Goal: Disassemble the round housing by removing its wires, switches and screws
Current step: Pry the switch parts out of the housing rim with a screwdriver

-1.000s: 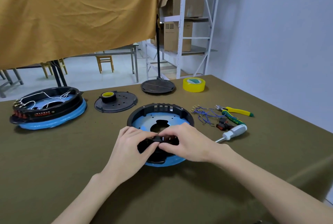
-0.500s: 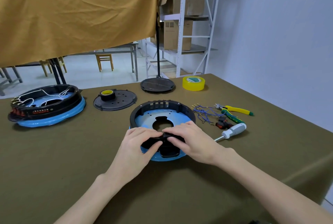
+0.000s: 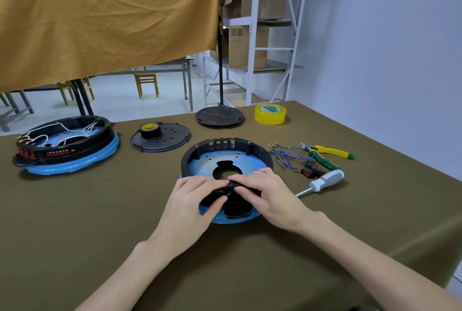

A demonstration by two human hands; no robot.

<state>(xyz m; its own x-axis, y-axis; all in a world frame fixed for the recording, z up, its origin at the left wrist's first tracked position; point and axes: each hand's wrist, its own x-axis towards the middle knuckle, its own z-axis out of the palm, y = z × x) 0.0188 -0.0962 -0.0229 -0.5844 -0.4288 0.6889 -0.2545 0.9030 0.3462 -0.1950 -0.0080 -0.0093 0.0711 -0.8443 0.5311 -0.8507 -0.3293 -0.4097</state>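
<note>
I read this step as freeing a small black part at the near rim of the housing, which sits mid-table on the green cloth, its blue base showing inside the black ring. To do it well I would keep the base flat on the table, brace one side while the other side works the part loose, and lift straight up, not twist, since the plastic rim looks thin and could crack. I cannot tell whether a clip or a screw holds the part.

Going left to right: a second housing with white wires and red switches not yet stripped stands far left, well apart. My left hand rests on the near rim, fingers bent over the black part and thumb tucked beneath it, so it grips narrowly. My right hand meets it from the other side, fingertips pinching the same part, also a tight hold. The two hands nearly touch at the fingertips.

Right of the housing lie blue wires, a red switch, a screwdriver near my right hand, and pliers beyond.
</note>
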